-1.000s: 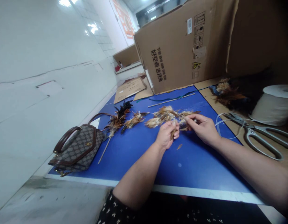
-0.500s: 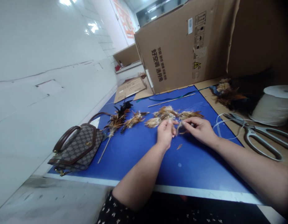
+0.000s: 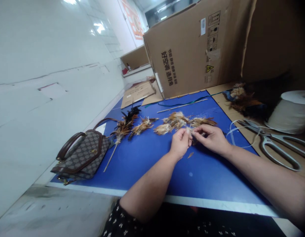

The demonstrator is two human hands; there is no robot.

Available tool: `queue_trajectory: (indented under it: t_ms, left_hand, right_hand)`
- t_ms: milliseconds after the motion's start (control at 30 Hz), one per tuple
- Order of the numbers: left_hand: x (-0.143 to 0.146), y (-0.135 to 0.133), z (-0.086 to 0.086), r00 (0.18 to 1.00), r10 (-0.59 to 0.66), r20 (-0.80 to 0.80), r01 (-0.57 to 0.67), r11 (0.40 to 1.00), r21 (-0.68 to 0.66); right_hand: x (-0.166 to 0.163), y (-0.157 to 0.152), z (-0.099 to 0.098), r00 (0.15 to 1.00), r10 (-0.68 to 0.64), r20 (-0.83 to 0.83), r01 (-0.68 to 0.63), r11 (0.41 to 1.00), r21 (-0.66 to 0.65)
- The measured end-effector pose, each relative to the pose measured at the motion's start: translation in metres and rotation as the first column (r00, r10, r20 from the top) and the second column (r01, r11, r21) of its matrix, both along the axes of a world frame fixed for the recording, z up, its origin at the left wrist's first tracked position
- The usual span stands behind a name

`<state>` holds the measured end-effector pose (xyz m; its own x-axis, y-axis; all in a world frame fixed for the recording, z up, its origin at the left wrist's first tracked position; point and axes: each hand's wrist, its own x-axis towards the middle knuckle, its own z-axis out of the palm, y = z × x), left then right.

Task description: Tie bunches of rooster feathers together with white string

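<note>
Over the blue tabletop (image 3: pixel 142 164), my left hand (image 3: pixel 180 144) and my right hand (image 3: pixel 211 138) meet, their fingertips pinched together on a small tuft of feathers (image 3: pixel 190 129). My fingers hide most of the tuft. Just beyond them lie brown and cream feather bunches (image 3: pixel 177 119), with another bunch (image 3: pixel 204 121) behind my right hand. Below my fingers rests a single loose brown feather (image 3: pixel 190 154). Farther left are a smaller feather bunch (image 3: pixel 144 126) and a black-and-brown feather piece (image 3: pixel 124 126) with a thin pale stick (image 3: pixel 109 159) at its lower end.
A patterned handbag (image 3: pixel 87 154) stands at the left edge. On the right are large scissors (image 3: pixel 278 144), clear cord (image 3: pixel 233 131), a white spool (image 3: pixel 289 112) and dark feathers (image 3: pixel 246 98). A big cardboard box (image 3: pixel 192 52) closes off the back, near a thin strip (image 3: pixel 182 106).
My left hand has moved slightly right, and its fingertips now meet those of my right hand. The surrounding feather bunches have stayed in place.
</note>
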<state>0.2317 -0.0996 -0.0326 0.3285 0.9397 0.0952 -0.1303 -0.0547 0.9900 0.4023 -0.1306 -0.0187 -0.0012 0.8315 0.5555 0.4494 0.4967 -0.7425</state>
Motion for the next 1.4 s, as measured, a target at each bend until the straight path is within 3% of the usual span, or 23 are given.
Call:
queue_trajectory:
  t_ms: [267,533,733,1033,1400]
  left_hand:
    - [-0.002,-0.003,0.007,0.998,-0.016,-0.065,0.020,0.998,0.055]
    - [-0.005,0.003,0.004,0.990,-0.024,-0.137,0.041,0.991,0.124]
    - [-0.006,0.003,0.005,0.996,-0.032,-0.086,0.036,0.998,0.042]
    - [-0.004,0.005,0.004,0.997,0.070,0.015,-0.070,0.997,0.035]
    - [-0.003,0.002,0.006,0.998,0.062,0.020,-0.062,0.997,0.037]
  right_hand:
    - [0.000,0.001,-0.003,1.000,-0.009,-0.009,0.009,1.000,0.019]
    - [0.003,0.003,-0.006,0.998,-0.025,0.056,0.018,0.992,0.122]
    - [0.003,0.002,-0.004,0.999,0.002,-0.032,-0.003,1.000,-0.016]
    - [0.003,-0.001,-0.003,0.919,0.260,-0.295,-0.310,0.941,-0.135]
    - [-0.002,0.005,-0.005,0.937,0.141,-0.319,-0.209,0.959,-0.190]
